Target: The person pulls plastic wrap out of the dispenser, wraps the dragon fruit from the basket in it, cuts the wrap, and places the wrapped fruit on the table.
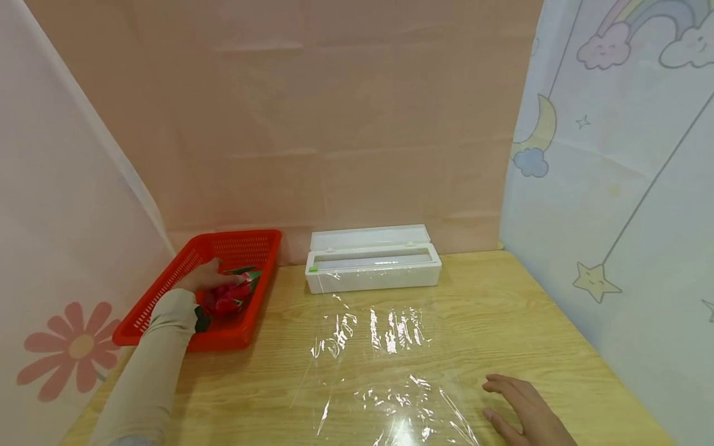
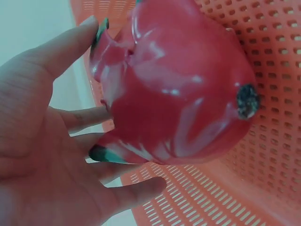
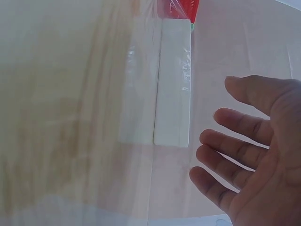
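A red basket (image 1: 263,306) stands at the left of the table, and my left hand (image 1: 207,276) reaches down into it. Inside lies a pinkish-red dragon fruit (image 2: 174,84) with green-tipped scales. My left fingers are spread beside and partly behind the fruit, with the thumb up by one green tip; parts of the fingers are hidden behind it. My right hand (image 1: 527,414) hovers at the front right, fingers loosely bent and holding nothing. Just left of it, a sheet of clear cling film (image 1: 390,334) is spread over the wooden table.
At the back middle sits a white cling film dispenser (image 1: 374,279) with its lid raised and a green piece at its left end. The film runs from its front toward me. Cloth walls (image 1: 346,124) enclose the table at the back and both sides.
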Motion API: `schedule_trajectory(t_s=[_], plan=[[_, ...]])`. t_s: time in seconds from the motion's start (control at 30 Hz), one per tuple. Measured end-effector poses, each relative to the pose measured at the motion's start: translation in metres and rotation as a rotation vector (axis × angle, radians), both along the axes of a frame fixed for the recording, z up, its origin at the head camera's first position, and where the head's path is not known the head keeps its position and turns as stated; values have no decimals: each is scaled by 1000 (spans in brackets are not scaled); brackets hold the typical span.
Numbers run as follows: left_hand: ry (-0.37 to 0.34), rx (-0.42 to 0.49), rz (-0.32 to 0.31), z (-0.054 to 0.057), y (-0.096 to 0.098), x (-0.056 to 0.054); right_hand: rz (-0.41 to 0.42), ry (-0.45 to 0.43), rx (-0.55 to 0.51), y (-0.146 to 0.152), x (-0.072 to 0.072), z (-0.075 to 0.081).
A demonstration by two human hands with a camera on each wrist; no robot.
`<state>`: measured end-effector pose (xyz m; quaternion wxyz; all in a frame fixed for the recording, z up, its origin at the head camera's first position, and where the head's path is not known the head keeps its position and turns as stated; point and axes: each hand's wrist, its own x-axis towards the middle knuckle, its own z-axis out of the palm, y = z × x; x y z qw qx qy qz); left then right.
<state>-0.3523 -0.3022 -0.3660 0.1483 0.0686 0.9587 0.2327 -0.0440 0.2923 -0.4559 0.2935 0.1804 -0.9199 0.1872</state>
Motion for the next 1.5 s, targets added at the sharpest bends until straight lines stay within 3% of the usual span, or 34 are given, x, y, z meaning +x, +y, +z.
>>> schedule_trajectory(t_s=[0.17, 0.57, 0.87, 1.17, 1.5], plan=[[-25, 8, -26, 1, 2, 2, 7, 4, 0, 0, 0, 1], [-57, -7, -24, -2, 15, 3, 11, -28, -37, 1, 8, 8], [24, -92, -37, 0, 18, -8, -16, -48, -46, 3, 12, 12], [64, -122, -57, -5, 11, -3, 19, -39, -57, 5, 11, 10], [136, -190, -73, -12, -1, -4, -2, -48, -45, 5, 9, 8]])
